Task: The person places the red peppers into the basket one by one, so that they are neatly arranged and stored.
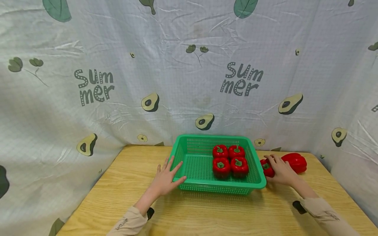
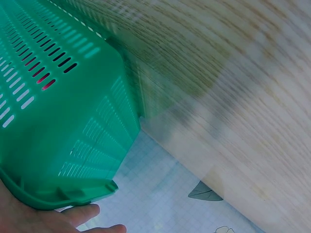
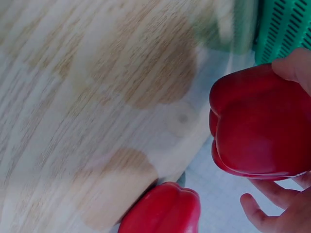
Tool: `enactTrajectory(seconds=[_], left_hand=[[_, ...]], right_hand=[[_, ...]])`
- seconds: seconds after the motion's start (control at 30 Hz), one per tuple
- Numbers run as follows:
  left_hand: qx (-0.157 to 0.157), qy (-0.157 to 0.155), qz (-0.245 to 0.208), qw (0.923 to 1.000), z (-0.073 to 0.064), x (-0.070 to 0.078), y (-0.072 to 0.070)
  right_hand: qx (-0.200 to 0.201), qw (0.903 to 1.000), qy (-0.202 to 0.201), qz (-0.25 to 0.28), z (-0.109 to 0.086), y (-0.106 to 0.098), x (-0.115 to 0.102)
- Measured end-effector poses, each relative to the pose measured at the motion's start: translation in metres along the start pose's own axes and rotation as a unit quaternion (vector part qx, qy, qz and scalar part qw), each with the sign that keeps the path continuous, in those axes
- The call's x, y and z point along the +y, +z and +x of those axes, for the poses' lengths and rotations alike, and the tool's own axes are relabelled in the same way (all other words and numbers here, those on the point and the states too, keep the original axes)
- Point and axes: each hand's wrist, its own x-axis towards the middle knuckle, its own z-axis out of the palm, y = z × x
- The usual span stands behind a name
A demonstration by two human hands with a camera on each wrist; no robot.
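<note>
A green plastic basket (image 1: 195, 183) stands on the table with several red bell peppers (image 1: 221, 167) grouped in its right half. My left hand (image 1: 166, 179), fingers spread and straight, rests at the basket's left front rim. In the left wrist view its fingers (image 2: 82, 213) show at the basket's edge. Beside the basket's right wall my right hand (image 1: 280, 170) grips a red bell pepper (image 3: 262, 126), thumb on one side and fingers on the other. In the right wrist view this pepper is off the table surface. Another red pepper (image 1: 296, 162) lies just right of that hand.
The wooden table (image 1: 206, 216) runs up to a hanging white cloth (image 1: 177, 82) printed with avocados and leaves, which bounds the back and both sides. Dark bands (image 1: 299, 207) sit at both wrists, near the beige sleeves.
</note>
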Motion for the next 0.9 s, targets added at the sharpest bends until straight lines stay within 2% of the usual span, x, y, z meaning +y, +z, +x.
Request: enactTrajectory(seconds=[0.53, 0.9], left_hand=[[-0.001, 0.001, 0.004, 1.0000, 0.000, -0.002, 0.001], [-0.001, 0.002, -0.004, 1.0000, 0.002, -0.001, -0.001]], right_hand=[[0.064, 0.9976, -0.028, 0.001, -0.012, -0.025, -0.013], [0.083, 0.9956, -0.044, 0.004, -0.006, -0.049, -0.023]])
